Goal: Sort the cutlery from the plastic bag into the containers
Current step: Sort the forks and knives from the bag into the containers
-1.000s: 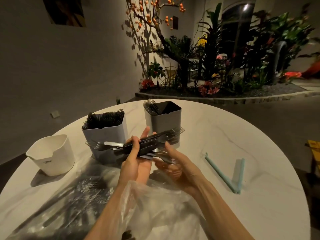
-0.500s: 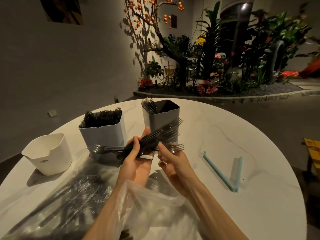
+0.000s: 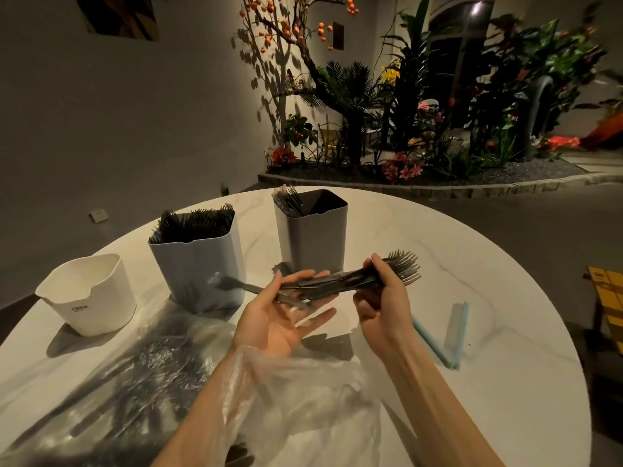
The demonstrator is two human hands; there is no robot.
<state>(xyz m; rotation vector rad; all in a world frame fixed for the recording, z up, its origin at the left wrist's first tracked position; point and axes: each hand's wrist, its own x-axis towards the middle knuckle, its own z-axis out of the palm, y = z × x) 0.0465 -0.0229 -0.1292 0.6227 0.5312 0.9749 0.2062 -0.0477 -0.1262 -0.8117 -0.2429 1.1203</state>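
Observation:
My right hand (image 3: 381,298) grips a bundle of black forks (image 3: 354,281) near their tines, which point right. My left hand (image 3: 279,315) lies palm up under the handle ends, fingers spread. One more fork (image 3: 236,284) lies across that palm and sticks out to the left. A clear plastic bag (image 3: 135,382) with more dark cutlery lies on the table under my left forearm. Behind my hands stand a light-blue container (image 3: 199,264) packed with black forks and a grey container (image 3: 313,237) with a few pieces in it. A white container (image 3: 87,298) stands at the left.
The round white marble table (image 3: 472,264) carries a pale blue bag clip (image 3: 451,335) to the right of my hands. A yellow object (image 3: 606,294) sits beyond the table's right edge. Plants and a wall lie behind.
My right hand has pulled the fork bundle to the right, out of my left hand. My left hand has opened and now holds only one fork across its palm.

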